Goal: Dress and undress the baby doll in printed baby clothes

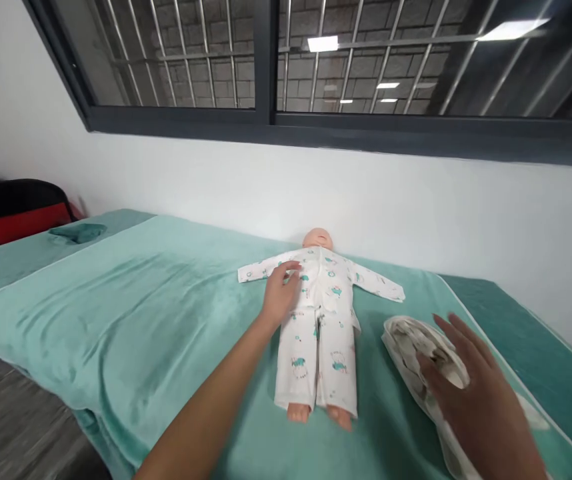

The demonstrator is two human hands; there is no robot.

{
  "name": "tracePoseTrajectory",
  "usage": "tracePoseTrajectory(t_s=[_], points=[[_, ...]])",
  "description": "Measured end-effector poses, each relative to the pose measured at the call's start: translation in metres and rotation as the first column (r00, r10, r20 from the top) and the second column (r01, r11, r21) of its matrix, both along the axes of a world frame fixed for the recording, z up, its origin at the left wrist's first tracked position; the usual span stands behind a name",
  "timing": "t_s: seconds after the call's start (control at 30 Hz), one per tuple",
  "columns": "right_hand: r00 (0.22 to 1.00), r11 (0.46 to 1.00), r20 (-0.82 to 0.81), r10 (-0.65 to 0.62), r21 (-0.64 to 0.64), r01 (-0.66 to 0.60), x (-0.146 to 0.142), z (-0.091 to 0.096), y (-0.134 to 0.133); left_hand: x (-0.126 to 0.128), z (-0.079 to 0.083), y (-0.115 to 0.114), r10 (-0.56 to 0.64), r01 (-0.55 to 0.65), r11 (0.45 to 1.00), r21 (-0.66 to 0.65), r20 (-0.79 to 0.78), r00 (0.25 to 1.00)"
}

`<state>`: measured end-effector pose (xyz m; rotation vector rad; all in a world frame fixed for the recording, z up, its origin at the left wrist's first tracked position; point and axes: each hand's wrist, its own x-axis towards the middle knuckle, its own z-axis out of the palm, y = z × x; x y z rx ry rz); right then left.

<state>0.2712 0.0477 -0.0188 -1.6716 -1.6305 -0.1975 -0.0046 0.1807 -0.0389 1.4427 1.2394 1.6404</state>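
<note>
A baby doll (319, 239) lies on its back, arms out to the sides, its bare feet pointing at me. It wears a white long-sleeved top (333, 283) and white trousers (297, 357), both with small green and red prints. My left hand (282, 290) is over one side of the doll's chest, fingers loosely bent and apart, holding nothing; whether it touches the top I cannot tell. To the right of the doll lies a crumpled white cloth item (409, 343). Over it is my right hand (471, 393), thumb and fingers spread, with part of the cloth hidden behind it.
A light green blanket (156, 320) with some folds covers the bed, over a darker green sheet (531, 333). A dark green cloth (79, 232) lies at the far left, near a red and black bag (16, 213). Behind is a white wall (206, 180) below a barred window.
</note>
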Motion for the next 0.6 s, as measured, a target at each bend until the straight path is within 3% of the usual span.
tracePoseTrajectory(t_s=[0.03,0.1,0.13,0.2,0.3,0.37,0.43,0.6], points=[[0.995,0.996,-0.082,0.061,0.062,-0.056,-0.021,0.007,0.014,0.005,0.005,0.019,-0.001,0.001,1.000,0.001,-0.036,0.999],[0.943,0.959,-0.170,0.284,0.049,-0.280,-0.062,0.017,0.058,0.013,0.013,0.054,-0.031,0.030,0.999,-0.014,-0.088,0.996],[0.917,0.943,-0.222,0.332,0.048,-0.330,-0.080,0.019,0.085,0.017,0.016,0.069,-0.063,0.060,0.998,-0.025,-0.099,0.993],[0.874,0.925,-0.328,0.358,-0.005,-0.380,-0.104,0.016,0.141,0.023,0.016,0.091,-0.127,0.123,0.992,-0.038,-0.144,0.981],[0.847,0.916,-0.412,0.336,-0.068,-0.396,-0.112,-0.003,0.203,0.028,0.008,0.106,-0.150,0.152,0.988,-0.026,-0.380,0.913],[0.829,0.905,-0.439,0.345,-0.076,-0.418,-0.106,-0.016,0.220,0.029,0.002,0.108,-0.124,0.139,0.990,-0.013,-0.540,0.832],[0.815,0.892,-0.441,0.375,-0.067,-0.447,-0.101,-0.022,0.223,0.028,-0.003,0.107,-0.108,0.130,0.991,-0.008,-0.606,0.788],[0.824,0.874,-0.400,0.401,-0.100,-0.475,-0.101,-0.021,0.217,0.026,-0.005,0.105,-0.110,0.119,0.993,-0.027,-0.618,0.779]])
